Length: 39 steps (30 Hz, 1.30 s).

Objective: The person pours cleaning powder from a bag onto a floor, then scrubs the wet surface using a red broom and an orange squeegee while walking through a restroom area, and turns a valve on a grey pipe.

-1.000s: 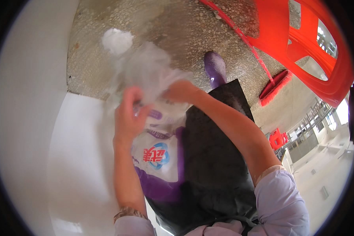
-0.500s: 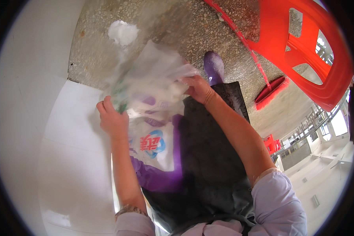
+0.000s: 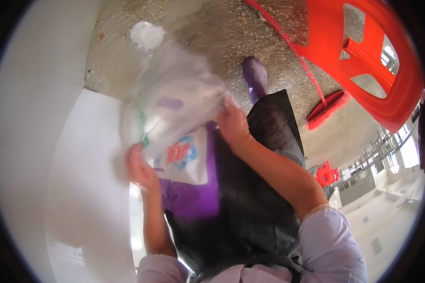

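In front of my black apron (image 3: 250,188) I hold up a crumpled, translucent plastic bag (image 3: 174,85), blurred by motion. My left hand (image 3: 141,172) is closed on its near left edge, beside a green streak on the film. My right hand (image 3: 233,121) grips the bag's right edge, though its fingertips are smeared. Behind and below the film is a white and purple printed sack (image 3: 193,193) with a red and blue mark. I cannot tell whether the bag is separate from the sack or its liner.
A pile of white powder (image 3: 147,35) lies on the speckled floor (image 3: 212,28). My purple boot (image 3: 255,75) shows past the apron. To the right are a red broom (image 3: 327,108) and an orange-red plastic chair (image 3: 326,42). A smooth white surface (image 3: 89,179) borders my left.
Both hands have come down a little toward my body, drawing the plastic bag over the sack's upper part. Its film has billowed wider. Both hands keep their hold.
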Tool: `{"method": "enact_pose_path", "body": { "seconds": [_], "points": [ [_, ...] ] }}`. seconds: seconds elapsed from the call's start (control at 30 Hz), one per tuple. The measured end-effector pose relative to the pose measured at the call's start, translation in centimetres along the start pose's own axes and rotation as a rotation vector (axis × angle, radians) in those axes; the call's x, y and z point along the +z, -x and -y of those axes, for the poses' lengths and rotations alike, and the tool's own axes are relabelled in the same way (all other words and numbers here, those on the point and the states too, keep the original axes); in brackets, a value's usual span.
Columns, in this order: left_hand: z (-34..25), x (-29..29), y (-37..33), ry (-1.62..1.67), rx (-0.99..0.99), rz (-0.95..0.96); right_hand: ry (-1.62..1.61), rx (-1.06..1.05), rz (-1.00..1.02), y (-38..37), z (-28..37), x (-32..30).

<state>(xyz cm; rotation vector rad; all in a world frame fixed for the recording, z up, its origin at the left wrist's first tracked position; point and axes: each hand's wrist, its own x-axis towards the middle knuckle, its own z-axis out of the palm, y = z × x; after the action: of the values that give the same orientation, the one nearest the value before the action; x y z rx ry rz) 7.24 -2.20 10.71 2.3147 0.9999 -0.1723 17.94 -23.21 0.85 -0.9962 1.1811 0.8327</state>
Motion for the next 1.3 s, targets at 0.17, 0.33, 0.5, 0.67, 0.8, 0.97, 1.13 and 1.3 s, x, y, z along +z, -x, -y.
{"method": "enact_pose_path", "body": {
  "seconds": [0.17, 0.33, 0.5, 0.67, 0.8, 0.97, 1.13, 1.3],
  "points": [
    [3.8, -0.1, 2.4, 0.039, -0.043, 0.052, 0.377, 0.322, -0.233, 4.5, 0.6, -1.8],
    [5.4, -0.2, 1.3, 0.007, 0.212, 0.341, 0.436, 0.241, -0.002, 5.1, 3.5, -2.6],
    [6.1, 0.4, 0.1, -0.341, 0.103, 0.272, 0.652, 0.106, -0.005, 6.1, 5.3, -1.3],
    [7.8, 1.9, 0.0, -0.425, -0.236, 0.212, 1.071, -0.123, 0.228, 6.9, 6.4, -0.6],
    [8.7, 2.0, 0.5, -0.459, -0.020, 0.131, 1.602, -0.398, 0.458, 7.1, 8.0, -1.1],
    [9.0, 3.4, 1.4, -0.207, -0.142, 0.046, 1.863, -0.573, 0.487, 6.9, 9.9, -0.5],
    [9.5, 5.6, 6.3, -0.088, -0.318, -0.065, 1.789, -0.986, 0.569, 5.7, 9.5, 1.4],
    [11.8, 4.7, 11.0, 0.920, -1.355, -0.005, 1.623, -0.893, 0.660, 5.6, 6.3, 1.3]
  ]
}}
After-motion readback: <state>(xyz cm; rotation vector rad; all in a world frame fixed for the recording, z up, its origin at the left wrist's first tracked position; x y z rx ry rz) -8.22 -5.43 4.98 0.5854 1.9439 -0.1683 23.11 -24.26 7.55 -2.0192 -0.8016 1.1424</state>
